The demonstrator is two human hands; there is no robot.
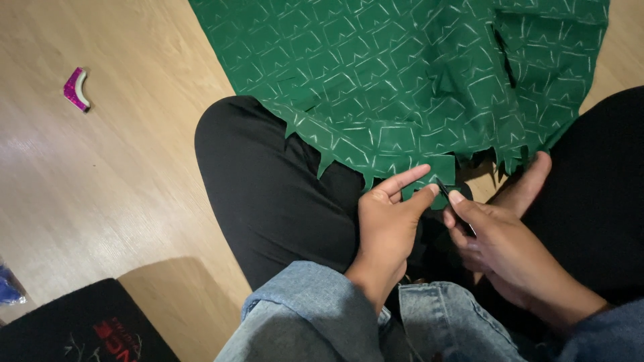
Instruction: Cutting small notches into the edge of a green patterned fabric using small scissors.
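1. We pinch the near jagged edge of the green felt sheet with chalk-marked squares [402,80] between thumb and forefinger of our left hand [389,224].
2. Our right hand [500,245] is closed around a thin dark tool [456,209], its tip touching that edge.
3. The sheet lies over our black-trousered knee [268,188] and the far wooden floor [100,174].
4. A pink curved piece [76,88] lies far left.

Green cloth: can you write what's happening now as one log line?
left hand: pinching edge of green cloth | right hand: holding dark scissors at that edge | cloth over black-trousered knee
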